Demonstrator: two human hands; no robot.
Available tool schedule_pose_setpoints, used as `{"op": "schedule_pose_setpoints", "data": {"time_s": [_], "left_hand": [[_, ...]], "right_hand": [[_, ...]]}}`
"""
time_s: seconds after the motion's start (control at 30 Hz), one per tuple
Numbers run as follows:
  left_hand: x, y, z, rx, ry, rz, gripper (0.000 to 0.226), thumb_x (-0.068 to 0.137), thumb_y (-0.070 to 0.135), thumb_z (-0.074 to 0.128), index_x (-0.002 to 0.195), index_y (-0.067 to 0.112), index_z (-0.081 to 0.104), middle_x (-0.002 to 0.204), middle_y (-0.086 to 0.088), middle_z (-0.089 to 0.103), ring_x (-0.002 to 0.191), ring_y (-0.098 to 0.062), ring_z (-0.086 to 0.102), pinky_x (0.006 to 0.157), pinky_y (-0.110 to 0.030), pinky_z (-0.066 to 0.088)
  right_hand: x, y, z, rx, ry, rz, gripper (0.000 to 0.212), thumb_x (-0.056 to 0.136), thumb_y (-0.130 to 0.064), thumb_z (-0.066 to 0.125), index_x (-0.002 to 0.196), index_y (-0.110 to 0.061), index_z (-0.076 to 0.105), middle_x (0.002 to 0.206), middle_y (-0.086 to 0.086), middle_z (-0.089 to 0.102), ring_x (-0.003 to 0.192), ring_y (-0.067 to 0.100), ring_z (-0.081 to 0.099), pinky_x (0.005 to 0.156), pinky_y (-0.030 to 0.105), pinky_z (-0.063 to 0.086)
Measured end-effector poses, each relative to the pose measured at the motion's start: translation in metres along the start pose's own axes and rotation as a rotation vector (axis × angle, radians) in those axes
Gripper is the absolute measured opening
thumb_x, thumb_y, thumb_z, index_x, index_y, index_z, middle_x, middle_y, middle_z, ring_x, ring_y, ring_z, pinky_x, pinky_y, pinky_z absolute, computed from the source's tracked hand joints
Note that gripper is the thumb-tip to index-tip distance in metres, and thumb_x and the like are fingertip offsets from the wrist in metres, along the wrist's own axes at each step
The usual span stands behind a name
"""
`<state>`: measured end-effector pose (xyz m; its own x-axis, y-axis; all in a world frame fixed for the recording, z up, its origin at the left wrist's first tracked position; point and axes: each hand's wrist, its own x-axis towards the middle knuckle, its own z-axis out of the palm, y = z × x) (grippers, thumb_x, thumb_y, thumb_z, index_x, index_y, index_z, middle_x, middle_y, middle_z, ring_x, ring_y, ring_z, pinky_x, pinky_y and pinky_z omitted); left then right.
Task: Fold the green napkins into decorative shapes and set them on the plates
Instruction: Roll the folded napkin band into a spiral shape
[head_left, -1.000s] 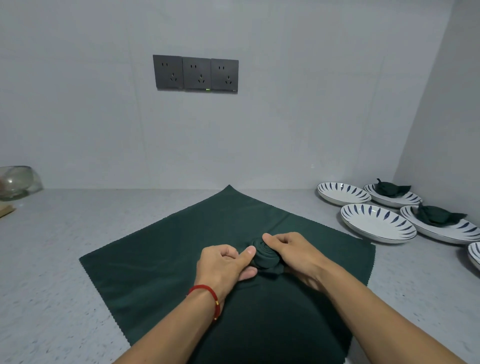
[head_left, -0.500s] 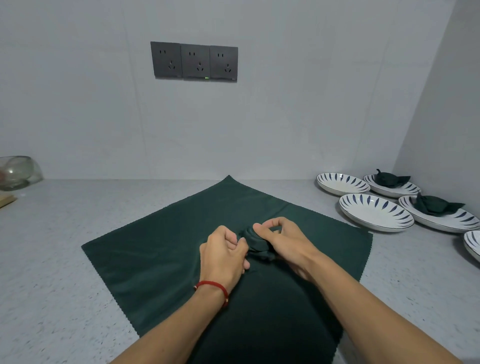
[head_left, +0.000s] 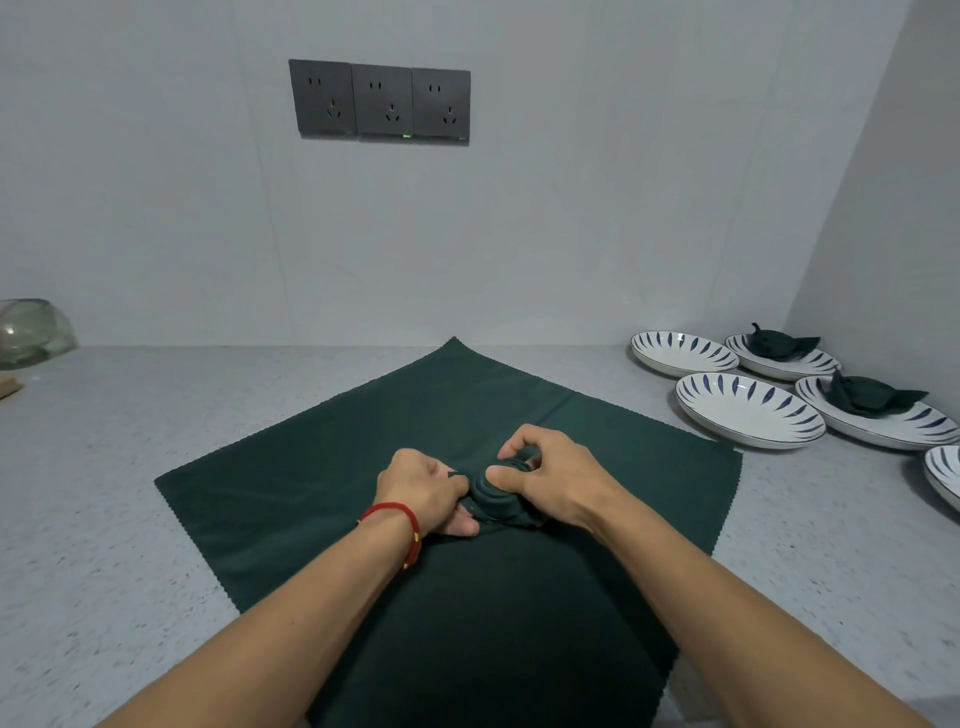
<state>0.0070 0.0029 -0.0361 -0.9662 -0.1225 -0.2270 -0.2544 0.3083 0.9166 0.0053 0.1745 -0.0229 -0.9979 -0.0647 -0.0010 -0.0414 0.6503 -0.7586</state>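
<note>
single head view, looks forward and down over counter (head_left: 104, 467) toward wall corner, close above forearms.

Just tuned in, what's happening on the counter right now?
A person is working a green napkin spread on the counter. Both hands pinch a coiled, rosette-like bunch at its middle: left hand, right hand. To the right, two plates already hold folded napkins; the two nearer fully visible plates have none yet.
</note>
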Motion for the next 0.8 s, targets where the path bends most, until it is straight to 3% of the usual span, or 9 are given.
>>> {"op": "schedule_pose_setpoints", "data": {"time_s": [0.13, 0.23, 0.33, 0.47, 0.53, 0.67, 0.73, 0.8], "left_hand": [[0.001, 0.007, -0.001, 0.131, 0.086, 0.122, 0.024, 0.088, 0.007, 0.055, 0.069, 0.0, 0.068, 0.057, -0.015, 0.07, 0.054, -0.024, 0.072, 0.072, -0.029, 0.061], [-0.001, 0.012, -0.003, 0.175, 0.149, 0.237, 0.027, 0.095, 0.012, 0.055, 0.076, -0.004, 0.065, 0.054, -0.01, 0.069, 0.045, -0.024, 0.067, 0.055, -0.022, 0.053], [-0.002, 0.014, -0.005, 0.199, 0.116, 0.269, 0.03, 0.099, 0.022, 0.057, 0.081, -0.001, 0.063, 0.059, -0.01, 0.071, 0.047, -0.027, 0.068, 0.06, -0.025, 0.055], [0.0, 0.01, -0.004, 0.116, -0.039, 0.096, 0.034, 0.088, 0.039, 0.068, 0.078, 0.007, 0.063, 0.066, -0.012, 0.074, 0.059, -0.03, 0.073, 0.075, -0.038, 0.063], [0.003, 0.011, -0.002, 0.086, -0.089, 0.026, 0.031, 0.082, 0.036, 0.077, 0.079, 0.007, 0.064, 0.065, -0.011, 0.073, 0.062, -0.033, 0.074, 0.077, -0.043, 0.063], [0.007, 0.014, -0.002, 0.073, -0.105, -0.015, 0.031, 0.077, 0.028, 0.084, 0.081, 0.005, 0.064, 0.068, -0.012, 0.072, 0.056, -0.031, 0.07, 0.074, -0.045, 0.063], [0.007, 0.015, -0.002, 0.05, -0.117, -0.04, 0.031, 0.078, 0.023, 0.085, 0.087, 0.003, 0.063, 0.08, -0.017, 0.072, 0.054, -0.03, 0.069, 0.073, -0.046, 0.063], [0.009, 0.015, -0.002, 0.035, -0.126, -0.056, 0.034, 0.079, 0.021, 0.084, 0.095, -0.001, 0.064, 0.087, -0.02, 0.069, 0.051, -0.027, 0.067, 0.071, -0.044, 0.063]], "right_hand": [[0.001, 0.003, 0.004, -0.02, -0.016, -0.018, 0.023, 0.087, -0.038, 0.076, 0.098, -0.026, 0.06, 0.079, -0.001, 0.064, 0.046, 0.011, 0.057, 0.049, 0.023, 0.046], [0.001, 0.004, 0.005, -0.029, -0.018, -0.014, 0.023, 0.087, -0.037, 0.077, 0.1, -0.027, 0.06, 0.081, 0.0, 0.066, 0.047, 0.011, 0.059, 0.049, 0.023, 0.046], [0.002, 0.004, 0.004, 0.009, -0.019, 0.001, 0.026, 0.085, -0.038, 0.079, 0.101, -0.028, 0.062, 0.085, -0.001, 0.064, 0.044, 0.011, 0.058, 0.047, 0.022, 0.046], [-0.001, 0.008, 0.001, 0.141, -0.033, 0.015, 0.023, 0.087, -0.04, 0.076, 0.103, -0.027, 0.066, 0.083, 0.001, 0.063, 0.049, 0.014, 0.059, 0.047, 0.023, 0.047], [-0.004, 0.011, -0.003, 0.243, -0.029, 0.028, 0.017, 0.095, -0.036, 0.066, 0.102, -0.021, 0.067, 0.081, 0.003, 0.067, 0.054, 0.015, 0.06, 0.053, 0.027, 0.052], [-0.008, 0.019, -0.015, 0.428, 0.025, 0.203, 0.031, 0.101, -0.034, 0.056, 0.092, -0.004, 0.056, 0.088, 0.009, 0.063, 0.066, 0.021, 0.065, 0.072, 0.039, 0.063], [-0.011, 0.02, -0.022, 0.436, 0.03, 0.311, 0.04, 0.099, -0.036, 0.061, 0.1, 0.003, 0.057, 0.089, 0.012, 0.067, 0.063, 0.024, 0.069, 0.069, 0.038, 0.063], [-0.015, 0.016, -0.024, 0.368, -0.012, 0.377, 0.051, 0.094, -0.042, 0.066, 0.114, 0.003, 0.055, 0.081, 0.016, 0.073, 0.055, 0.024, 0.068, 0.056, 0.031, 0.058]]}}
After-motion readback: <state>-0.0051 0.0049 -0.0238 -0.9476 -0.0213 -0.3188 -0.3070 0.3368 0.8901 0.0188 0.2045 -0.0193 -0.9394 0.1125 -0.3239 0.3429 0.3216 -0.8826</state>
